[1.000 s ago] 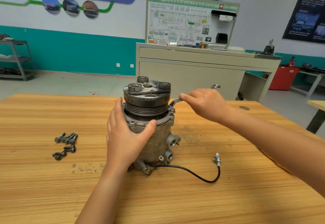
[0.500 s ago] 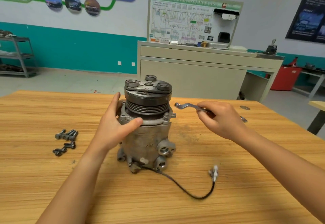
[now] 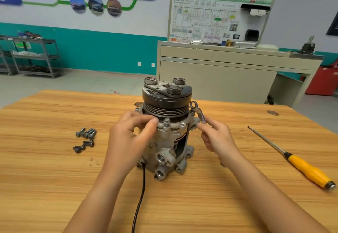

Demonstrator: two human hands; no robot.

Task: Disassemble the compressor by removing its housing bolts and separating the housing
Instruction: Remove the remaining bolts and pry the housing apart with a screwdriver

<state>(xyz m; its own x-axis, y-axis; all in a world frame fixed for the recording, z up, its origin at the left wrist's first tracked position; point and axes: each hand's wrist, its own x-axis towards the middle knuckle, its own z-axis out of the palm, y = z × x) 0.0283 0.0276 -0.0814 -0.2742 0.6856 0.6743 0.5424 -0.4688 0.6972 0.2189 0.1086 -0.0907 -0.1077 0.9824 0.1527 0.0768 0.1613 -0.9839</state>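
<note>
Wood-grain table (image 3: 54, 187), teal-banded wall (image 3: 102, 49); left hand (image 3: 128, 141) seemingly around compressor (image 3: 164, 104), right hand (image 3: 217, 137) tight on wrench (image 3: 198, 113).

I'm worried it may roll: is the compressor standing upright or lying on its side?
Upright: the compressor stands on its base on the table, pulley end on top.

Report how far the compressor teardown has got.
Done: several bolts lie loose on the table, left of the compressor. In hand: the left hand holds the compressor near its top, while the right hand grips a wrench with its ring end by the pulley. Left: at least one flange bolt is still in place, and the housing is not separated.
</note>
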